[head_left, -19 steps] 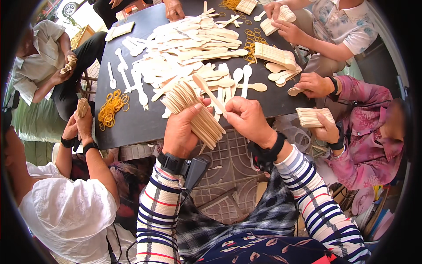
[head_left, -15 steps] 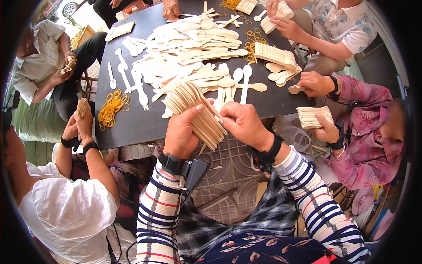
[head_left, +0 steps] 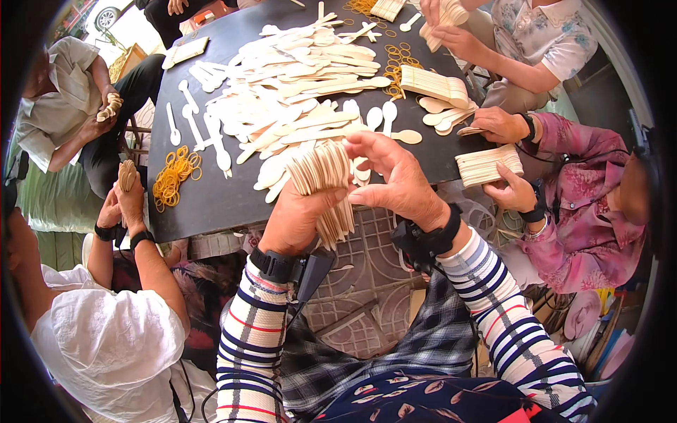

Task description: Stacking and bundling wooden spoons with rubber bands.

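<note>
My left hand [head_left: 302,217] is wrapped around a thick stack of wooden spoons [head_left: 317,168], held upright over the table's near edge. The stack's rounded ends face up, and the narrower handles stick out below the hand. At the stack's right side is my right hand [head_left: 398,180], its thumb and fingers spread apart. Its fingertips reach the stack's upper right edge; whether they press on it I cannot tell. Beyond both hands lies a large heap of loose wooden spoons [head_left: 300,77] on the dark table [head_left: 236,194].
Yellow rubber bands [head_left: 176,176] lie at the table's left corner, with more bands [head_left: 400,67] right of the heap. A spoon bundle [head_left: 434,86] sits at the right. Co-workers sit around; one at the right holds a spoon stack [head_left: 489,166], one at the left a bundle [head_left: 127,176].
My left hand has turned the stack more upright, with its ends facing me. My right hand has gone from a pinch at the stack's side to spread fingers, slightly higher.
</note>
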Motion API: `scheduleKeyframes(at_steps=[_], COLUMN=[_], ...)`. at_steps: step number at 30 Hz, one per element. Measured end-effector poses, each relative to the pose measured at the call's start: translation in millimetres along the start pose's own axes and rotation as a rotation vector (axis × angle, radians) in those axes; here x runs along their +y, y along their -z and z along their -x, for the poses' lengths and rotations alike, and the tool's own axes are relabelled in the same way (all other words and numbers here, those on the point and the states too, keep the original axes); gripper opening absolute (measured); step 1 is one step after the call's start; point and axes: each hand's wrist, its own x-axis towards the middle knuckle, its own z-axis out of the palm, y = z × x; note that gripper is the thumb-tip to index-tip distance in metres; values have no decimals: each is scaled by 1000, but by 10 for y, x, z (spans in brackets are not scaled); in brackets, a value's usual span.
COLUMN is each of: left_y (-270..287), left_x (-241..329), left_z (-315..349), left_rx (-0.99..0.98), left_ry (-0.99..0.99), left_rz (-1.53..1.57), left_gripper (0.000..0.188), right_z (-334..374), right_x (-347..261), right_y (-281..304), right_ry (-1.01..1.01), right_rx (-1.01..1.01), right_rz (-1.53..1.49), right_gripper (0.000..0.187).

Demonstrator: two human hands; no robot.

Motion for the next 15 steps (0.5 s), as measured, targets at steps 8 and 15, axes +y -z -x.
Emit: scheduleKeyframes(at_steps=[8, 15], left_y=[-133, -231], left_x=[-120, -272], left_z=[44, 130], left_rx=[-319, -332], left_ry=[135, 209], left_rz=[-285, 30], left_gripper=[31, 36], right_z=[36, 122], right_x=[-109, -91], right_y=[-1, -7], right_ry=[-248, -380], right_rx=[-276, -221], right_rz=[-315, -491], right_gripper=[55, 42])
